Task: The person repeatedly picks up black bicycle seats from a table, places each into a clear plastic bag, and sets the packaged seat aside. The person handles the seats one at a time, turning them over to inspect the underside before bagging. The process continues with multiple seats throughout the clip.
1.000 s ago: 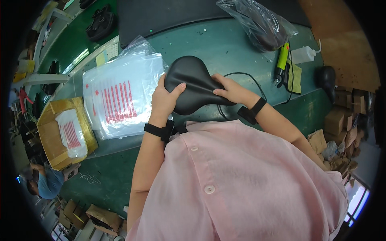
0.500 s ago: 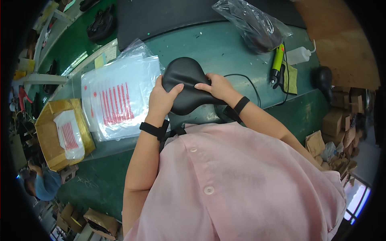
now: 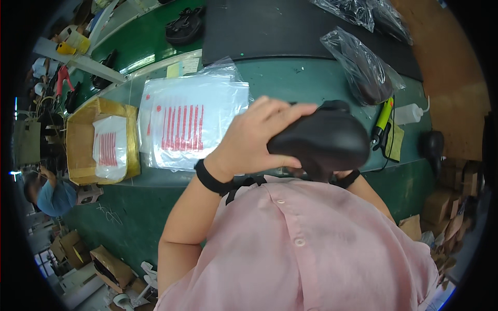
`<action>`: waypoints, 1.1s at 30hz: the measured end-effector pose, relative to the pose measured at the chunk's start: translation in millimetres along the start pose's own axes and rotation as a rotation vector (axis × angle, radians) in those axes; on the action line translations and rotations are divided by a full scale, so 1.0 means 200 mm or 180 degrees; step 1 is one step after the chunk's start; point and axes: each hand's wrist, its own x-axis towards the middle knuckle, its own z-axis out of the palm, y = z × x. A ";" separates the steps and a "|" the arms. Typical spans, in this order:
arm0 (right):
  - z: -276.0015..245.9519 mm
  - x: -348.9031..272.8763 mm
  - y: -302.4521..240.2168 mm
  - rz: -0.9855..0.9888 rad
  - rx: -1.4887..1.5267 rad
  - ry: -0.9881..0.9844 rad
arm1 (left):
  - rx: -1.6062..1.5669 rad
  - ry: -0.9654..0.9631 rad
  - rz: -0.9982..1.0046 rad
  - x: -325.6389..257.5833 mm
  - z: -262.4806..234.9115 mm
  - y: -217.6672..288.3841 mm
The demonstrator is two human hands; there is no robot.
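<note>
The green tabletop (image 3: 311,78) was crowded. My left hand (image 3: 254,140) had fingers spread over the black saddle (image 3: 321,140), at three o'clock from the plastic bags (image 3: 192,124); I judged a firmer grip wise. I couldn't tell the right fingers' state.

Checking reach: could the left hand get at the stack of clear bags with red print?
Probably yes: the bags lie uncovered just beside the left hand, though it now grips the black saddle.

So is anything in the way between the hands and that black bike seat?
Nothing visible. The left hand already lies on the seat, fingers wrapped over its top. The right hand is hidden behind the seat; only its wristband shows beneath it, so its grip cannot be seen.
</note>
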 end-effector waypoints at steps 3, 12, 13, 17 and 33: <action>0.12 0.01 -0.14 0.0240 0.1010 -0.0849 | -0.0313 0.0689 0.0306 0.09 -0.10 -0.10; -0.24 0.32 0.02 -0.0471 -0.4421 0.1529 | 0.1729 0.0119 -0.3001 -0.55 0.55 -0.66; -0.24 0.32 0.07 -0.0237 -0.4550 0.1570 | 0.1821 0.0238 -0.2944 -0.58 0.57 -0.67; -0.26 0.30 0.20 -0.0082 -0.3944 0.1426 | 0.1785 0.0091 -0.2850 -0.62 0.54 -0.79; -0.17 0.18 0.19 0.1107 -0.0032 0.0961 | -0.0937 0.1799 -0.3007 -0.79 0.19 -0.80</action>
